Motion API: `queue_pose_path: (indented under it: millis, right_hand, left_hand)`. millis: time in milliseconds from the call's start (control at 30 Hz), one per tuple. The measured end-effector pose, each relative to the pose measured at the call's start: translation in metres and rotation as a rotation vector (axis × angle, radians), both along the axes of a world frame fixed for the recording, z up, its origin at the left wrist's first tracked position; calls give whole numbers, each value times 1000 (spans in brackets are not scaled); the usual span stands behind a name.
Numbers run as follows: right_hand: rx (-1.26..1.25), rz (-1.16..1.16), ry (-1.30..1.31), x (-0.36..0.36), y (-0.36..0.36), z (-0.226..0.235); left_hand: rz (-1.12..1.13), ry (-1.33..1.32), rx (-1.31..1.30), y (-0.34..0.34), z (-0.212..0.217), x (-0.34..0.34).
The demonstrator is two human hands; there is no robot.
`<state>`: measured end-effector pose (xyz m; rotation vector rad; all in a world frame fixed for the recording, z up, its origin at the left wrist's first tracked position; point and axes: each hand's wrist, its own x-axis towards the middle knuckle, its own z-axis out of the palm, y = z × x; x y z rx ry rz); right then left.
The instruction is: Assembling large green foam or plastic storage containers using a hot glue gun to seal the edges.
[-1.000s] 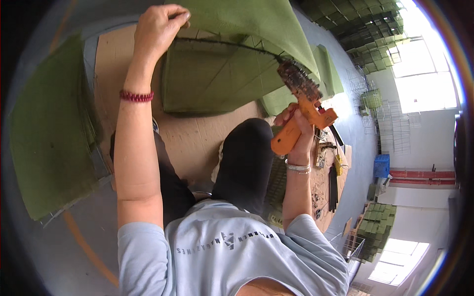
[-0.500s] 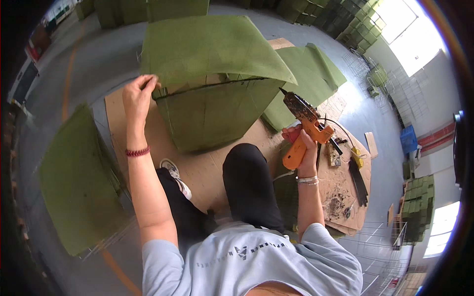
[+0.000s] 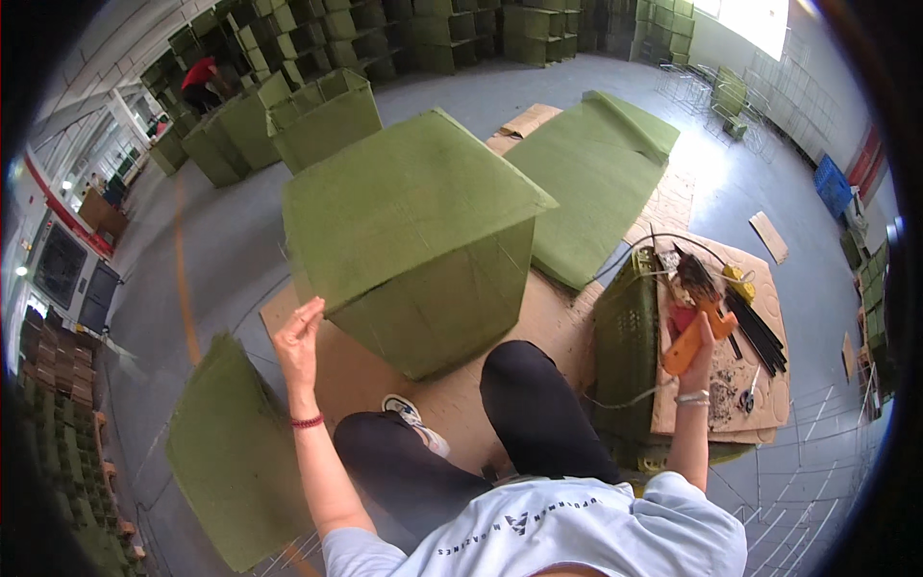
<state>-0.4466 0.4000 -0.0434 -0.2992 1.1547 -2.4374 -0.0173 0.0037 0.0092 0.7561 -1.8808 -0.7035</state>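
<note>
A big green felt-covered box (image 3: 413, 231) stands tilted on brown cardboard (image 3: 385, 375) in front of my knees. My left hand (image 3: 300, 337) is raised next to the box's lower left corner, fingers pinched together, touching or nearly touching the felt edge. My right hand (image 3: 697, 351) grips an orange power tool (image 3: 694, 322) with a dark head, held over a cardboard-topped green crate (image 3: 625, 356) at my right. A thin cable runs from the tool.
A flat green felt sheet (image 3: 596, 173) lies beyond the box, another felt panel (image 3: 236, 452) at my lower left. Black strips (image 3: 760, 332) and small tools lie on the crate's cardboard. Rows of green boxes (image 3: 317, 115) stand behind; a person in red (image 3: 200, 77) is far off.
My right hand has swung the orange tool away from the box to the right, over the crate. My left hand has dropped from the box's top edge to its lower left corner.
</note>
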Motion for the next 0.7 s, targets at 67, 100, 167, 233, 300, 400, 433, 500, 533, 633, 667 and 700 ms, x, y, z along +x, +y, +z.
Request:
queue_pose_path:
  millis: [67,100,167,233,300,400,433,500,533,633,667,700]
  right_hand:
    - [28,-108,-87,-13,20,-28]
    - [53,-140,-141,-29,36,-55]
    - [63,-68,-189,-54,70,-94]
    - [18,-64,-172,-55,91,-114]
    - [56,-206,-216,-75,101,-128]
    - [-284,250,-41,-11,69,-55]
    - [-581,756,130,-99,120,-122]
    - [-268,297,-41,-108,98,-136]
    - [-1,-40,-215,-107,69,-140]
    - [-39,-221,-359,-91,32,-113]
    - [-100,-178,-337,-90,30,-100]
    - [-149,-124,-286,-95,48,-109]
  left_hand:
    - [18,15,-9,3,-5,11]
    - [71,4,15,10,-7,15]
    - [130,6,-2,17,-11,17]
    - [117,0,-75,18,-22,10]
    - [116,-7,-122,21,-20,3]
    - [208,-96,-254,25,-30,-6]
    - [213,-85,-219,28,-27,-29]
    - [274,-82,-276,26,-34,-16]
    - [345,-56,-253,27,-29,-2]
    - [313,-149,-426,17,-34,14]
    - [308,-156,-414,12,-41,10]
    - [285,-175,-391,10,-50,1]
